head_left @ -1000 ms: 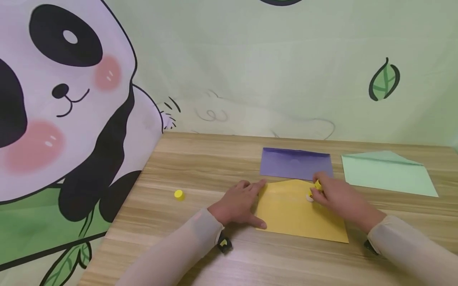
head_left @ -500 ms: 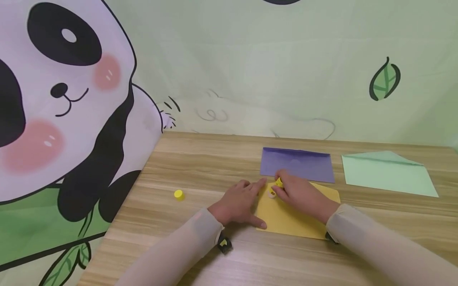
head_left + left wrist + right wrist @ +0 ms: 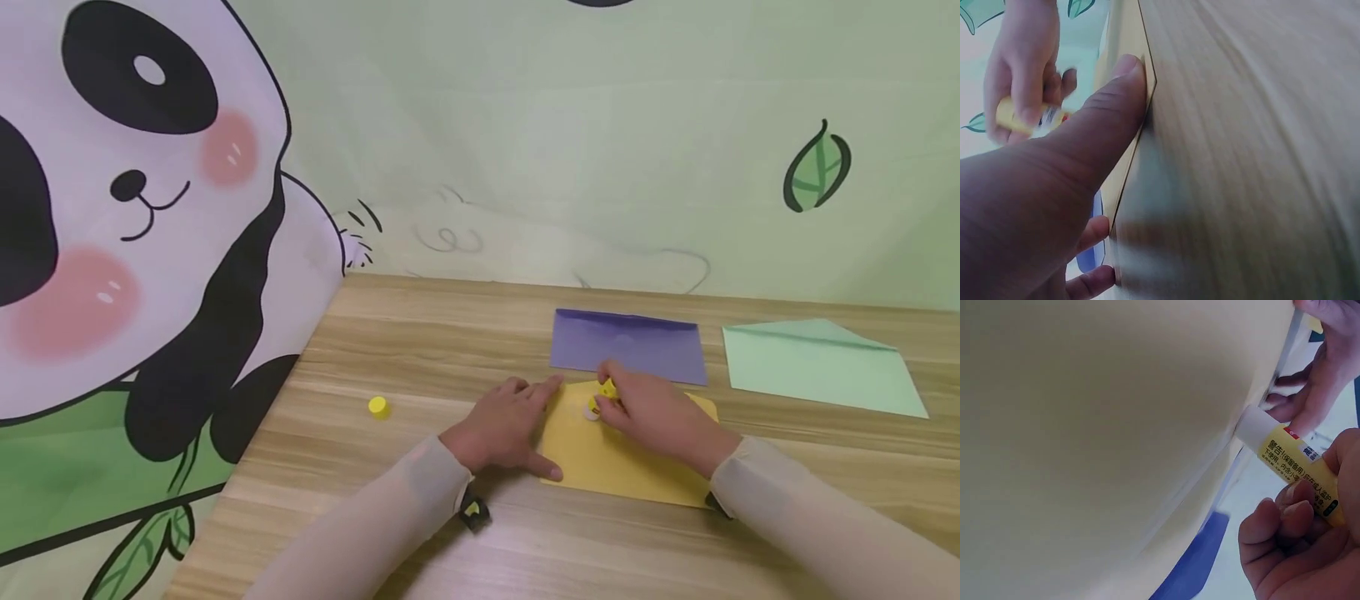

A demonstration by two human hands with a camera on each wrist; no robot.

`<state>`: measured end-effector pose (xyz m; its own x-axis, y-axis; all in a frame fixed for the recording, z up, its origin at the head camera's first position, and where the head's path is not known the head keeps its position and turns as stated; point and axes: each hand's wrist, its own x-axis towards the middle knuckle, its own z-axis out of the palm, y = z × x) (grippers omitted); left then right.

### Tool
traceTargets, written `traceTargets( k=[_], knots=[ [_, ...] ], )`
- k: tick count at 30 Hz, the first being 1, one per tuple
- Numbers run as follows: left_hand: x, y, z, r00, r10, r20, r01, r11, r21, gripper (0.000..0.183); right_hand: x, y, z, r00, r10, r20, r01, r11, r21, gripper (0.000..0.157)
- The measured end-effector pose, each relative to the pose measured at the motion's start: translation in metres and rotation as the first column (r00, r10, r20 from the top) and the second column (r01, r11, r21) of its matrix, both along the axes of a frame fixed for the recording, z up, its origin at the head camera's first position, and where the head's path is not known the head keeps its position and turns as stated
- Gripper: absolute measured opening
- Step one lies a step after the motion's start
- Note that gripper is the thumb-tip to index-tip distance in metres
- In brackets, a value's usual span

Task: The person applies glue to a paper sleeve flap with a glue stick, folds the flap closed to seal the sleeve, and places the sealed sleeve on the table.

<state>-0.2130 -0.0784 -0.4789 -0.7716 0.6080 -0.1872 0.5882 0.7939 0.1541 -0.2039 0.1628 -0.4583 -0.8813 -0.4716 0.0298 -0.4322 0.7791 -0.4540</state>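
A yellow envelope (image 3: 622, 467) lies flat on the wooden table. My left hand (image 3: 510, 427) rests on its left edge, thumb at the near corner and fingers spread toward the far corner. My right hand (image 3: 660, 417) grips an uncapped yellow glue stick (image 3: 1300, 464), its white end down on the envelope near the far edge. In the right wrist view, the tip meets the paper along a fold line, with printed lettering on the barrel. In the left wrist view, my thumb (image 3: 1113, 103) presses the envelope's edge.
A yellow cap (image 3: 378, 407) stands on the table (image 3: 420, 333) to the left. Behind the yellow envelope lies a purple envelope (image 3: 626, 343), with a mint green envelope (image 3: 821, 371) farther right. A panda-printed backdrop (image 3: 525, 150) rises behind the table.
My right hand has swept the glue stick left along the envelope's far part, then slightly back right. My left hand has stayed in place on the envelope.
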Motion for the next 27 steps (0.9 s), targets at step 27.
traceTargets(
  k=[27],
  knots=[
    [0.002, 0.003, 0.006, 1.0, -0.014, 0.013, 0.014, 1.0, -0.005, 0.128, 0.036, 0.119, -0.002, 0.978, -0.177, -0.114, 0.182, 0.983, 0.035, 0.026]
  ],
)
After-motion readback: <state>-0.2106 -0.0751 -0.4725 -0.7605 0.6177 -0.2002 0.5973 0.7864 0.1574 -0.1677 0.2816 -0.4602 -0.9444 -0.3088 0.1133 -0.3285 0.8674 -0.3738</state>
